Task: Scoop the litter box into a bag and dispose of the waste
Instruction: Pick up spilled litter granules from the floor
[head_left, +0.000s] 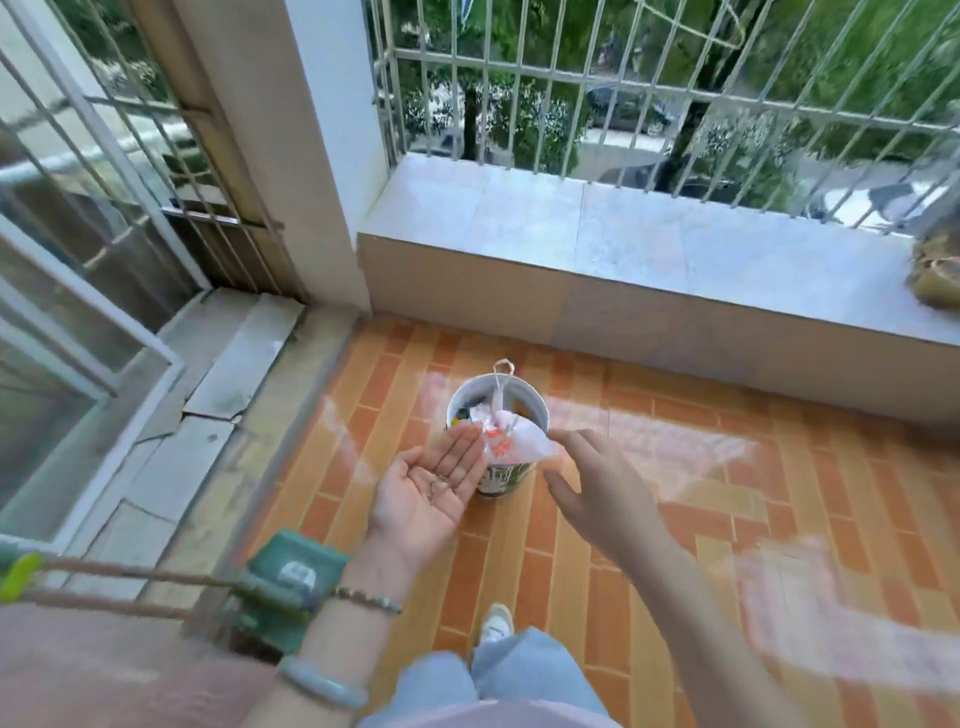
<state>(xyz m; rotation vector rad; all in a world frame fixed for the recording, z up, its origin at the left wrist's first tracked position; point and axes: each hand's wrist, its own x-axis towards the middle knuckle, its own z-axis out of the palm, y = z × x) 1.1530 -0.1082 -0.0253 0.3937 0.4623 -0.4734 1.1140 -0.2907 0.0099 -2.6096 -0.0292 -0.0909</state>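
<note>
A small round bucket used as a bin stands on the orange tiled balcony floor. A white plastic bag with red print sits in its mouth, on top of other rubbish, one handle loop sticking up at the far rim. My left hand is palm up, fingers apart, just left of the bucket, with a few dark specks on the palm. My right hand hovers at the bucket's right side, fingers spread, fingertips close to the bag's edge. Neither hand holds anything.
A low tiled ledge with a metal railing runs behind the bucket. A white pillar and a sliding window frame stand at the left. A green object on ropes lies near my left wrist.
</note>
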